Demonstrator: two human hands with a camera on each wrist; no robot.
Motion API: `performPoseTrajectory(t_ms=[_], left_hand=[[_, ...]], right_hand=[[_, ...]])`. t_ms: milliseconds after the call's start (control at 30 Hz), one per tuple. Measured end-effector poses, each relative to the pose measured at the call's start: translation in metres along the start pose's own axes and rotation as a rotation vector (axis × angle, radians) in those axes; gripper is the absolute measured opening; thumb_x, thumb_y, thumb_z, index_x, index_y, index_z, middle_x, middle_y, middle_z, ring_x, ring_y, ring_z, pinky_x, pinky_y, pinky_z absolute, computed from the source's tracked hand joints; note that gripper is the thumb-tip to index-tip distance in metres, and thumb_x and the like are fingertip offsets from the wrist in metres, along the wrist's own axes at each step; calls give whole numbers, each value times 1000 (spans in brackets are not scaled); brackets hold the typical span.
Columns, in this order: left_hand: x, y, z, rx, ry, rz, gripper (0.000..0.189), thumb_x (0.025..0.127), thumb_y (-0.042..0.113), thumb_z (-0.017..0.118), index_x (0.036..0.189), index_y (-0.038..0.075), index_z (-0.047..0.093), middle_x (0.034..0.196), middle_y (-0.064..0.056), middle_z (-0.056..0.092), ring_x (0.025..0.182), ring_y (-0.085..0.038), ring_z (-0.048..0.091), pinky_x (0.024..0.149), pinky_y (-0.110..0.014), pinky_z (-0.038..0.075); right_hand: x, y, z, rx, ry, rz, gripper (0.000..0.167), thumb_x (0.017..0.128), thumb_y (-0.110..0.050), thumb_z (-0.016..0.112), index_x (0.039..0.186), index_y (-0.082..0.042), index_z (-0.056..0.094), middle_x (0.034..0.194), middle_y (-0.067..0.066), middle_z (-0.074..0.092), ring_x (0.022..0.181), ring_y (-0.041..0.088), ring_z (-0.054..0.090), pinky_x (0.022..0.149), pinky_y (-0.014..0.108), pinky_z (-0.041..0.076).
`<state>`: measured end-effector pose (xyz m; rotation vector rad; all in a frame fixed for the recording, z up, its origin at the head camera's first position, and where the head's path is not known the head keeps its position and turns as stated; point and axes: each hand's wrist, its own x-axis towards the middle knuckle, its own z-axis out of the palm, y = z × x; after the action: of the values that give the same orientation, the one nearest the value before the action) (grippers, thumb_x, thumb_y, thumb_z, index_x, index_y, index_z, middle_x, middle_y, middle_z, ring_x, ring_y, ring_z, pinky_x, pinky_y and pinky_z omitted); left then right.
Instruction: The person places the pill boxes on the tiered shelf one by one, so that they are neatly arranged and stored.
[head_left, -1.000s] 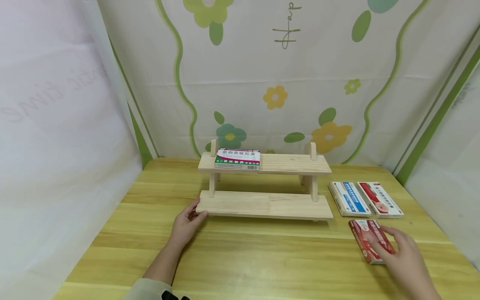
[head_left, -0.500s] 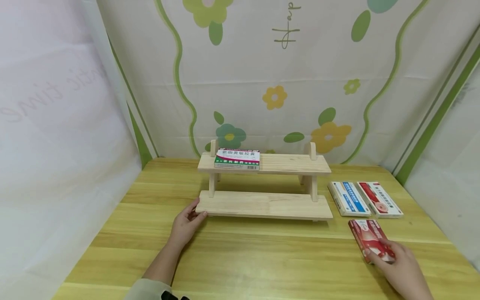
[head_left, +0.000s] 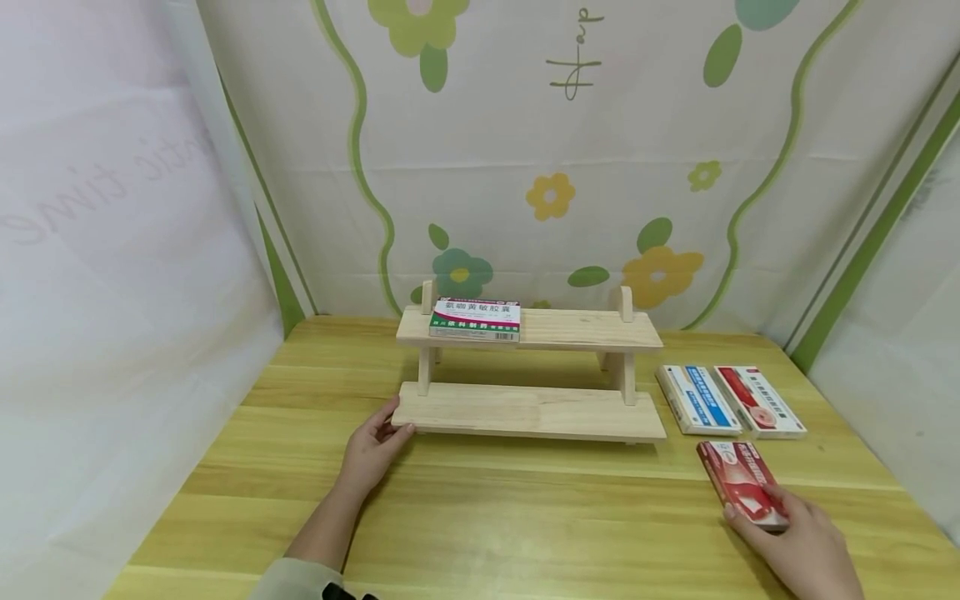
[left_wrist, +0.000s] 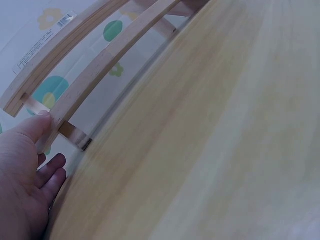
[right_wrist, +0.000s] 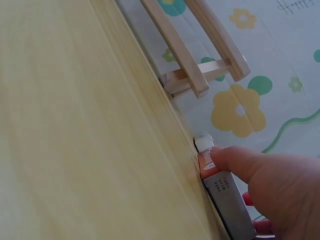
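Observation:
A two-tier wooden rack (head_left: 525,410) stands in the middle of the table. My left hand (head_left: 372,450) grips the left end of its lower shelf; in the left wrist view the thumb lies against the board's end (left_wrist: 62,112), the other fingers lower down. At the right, my right hand (head_left: 806,546) holds a red medicine box (head_left: 738,477) lying flat on the table, thumb on its left side and fingers on its right. The right wrist view shows the grey end of this box (right_wrist: 231,207) under the hand (right_wrist: 287,192).
On the upper shelf's left part lies a white, green and purple medicine box (head_left: 476,317). A blue-and-white box (head_left: 701,400) and a red-and-white box (head_left: 761,402) lie side by side behind the red one. Patterned cloth (head_left: 480,125) encloses the table (head_left: 540,517) at the back and sides.
My right hand has come down onto the red box and closed its thumb and fingers on the box's sides. The left hand and the rack have stayed put.

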<state>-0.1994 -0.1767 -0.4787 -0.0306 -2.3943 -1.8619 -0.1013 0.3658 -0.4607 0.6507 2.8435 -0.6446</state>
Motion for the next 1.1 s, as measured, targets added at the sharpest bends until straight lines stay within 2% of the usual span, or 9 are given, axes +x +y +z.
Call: performPoseTrajectory(t_ms=[300,500,667,833,1000,1100], left_hand=[[-1,-3,-1,6,9,-29,64,91,18,71,147,6,43,150,-14,46,123,-28,55,85,-8,47],[-1,-3,-1,5,1,-39,66,90,22,72,148,7,43,151,-14,45,123,-28,55,86,-10,48],[2,-2,-1,25,3,-29,66,90,25,73,147,8,44,150,-13,46,124,-28,56,90,-14,49],[2,1,0,30,7,-18,64,91,20,72,147,7,44,150,-14,46,123,-28,56,89,-13,49],[2,1,0,34,12,-14,64,91,20,72,146,6,44,150,-16,46,122,-29,56,88,-12,49],[1,2,0,33,11,-17,63,91,21,71,147,6,44,149,-16,46,123,-30,56,89,-13,48]], right_hand=[[2,1,3,69,43,26,108,84,-74,54,147,10,28,137,45,26,120,59,30,95,72,34],[3,-2,-7,102,65,25,105,87,-71,52,150,7,23,140,44,25,123,59,28,95,73,34],[4,-7,-22,117,119,-65,101,89,-67,53,151,7,23,142,46,23,125,61,26,92,75,33],[4,-14,-36,126,190,-155,95,91,-61,56,151,5,23,141,47,24,123,62,26,87,76,33],[8,-24,-52,128,266,-258,88,93,-52,60,148,9,30,136,47,31,120,61,30,87,72,33],[11,-34,-62,118,286,-287,87,92,-52,61,147,9,31,135,47,34,117,59,34,83,68,37]])
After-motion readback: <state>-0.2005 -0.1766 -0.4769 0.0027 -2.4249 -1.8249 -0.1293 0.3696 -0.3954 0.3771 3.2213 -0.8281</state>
